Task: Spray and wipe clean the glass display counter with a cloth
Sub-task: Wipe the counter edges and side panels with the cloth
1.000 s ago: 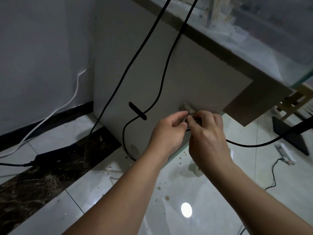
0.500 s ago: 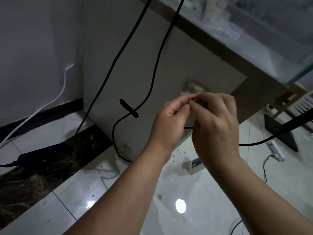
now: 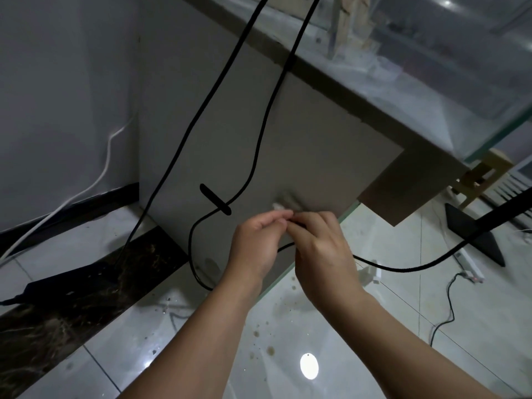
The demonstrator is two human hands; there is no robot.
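Observation:
Both my hands meet low against the side panel of the glass display counter (image 3: pixel 316 116). My left hand (image 3: pixel 259 243) and my right hand (image 3: pixel 319 249) pinch a small pale wad (image 3: pixel 283 205), perhaps a bit of cloth or paper, between their fingertips. Only its top edge shows above the fingers, blurred against the panel. A black cable (image 3: pixel 403 267) runs out from under my right hand toward the right. The counter's glass top (image 3: pixel 460 90) fills the upper right. No spray bottle is in view.
Two black cables (image 3: pixel 236 61) hang down the panel, one carrying a black strap (image 3: pixel 215 199). A white cable (image 3: pixel 86 188) and a black power brick (image 3: pixel 66 280) lie by the wall at left. A stand base (image 3: pixel 475 234) and a power strip (image 3: pixel 467 262) sit on the tiled floor at right.
Both hands rose together up the panel half a second ago, then came back down to the panel's lower part. They stay pinched on the small wad throughout.

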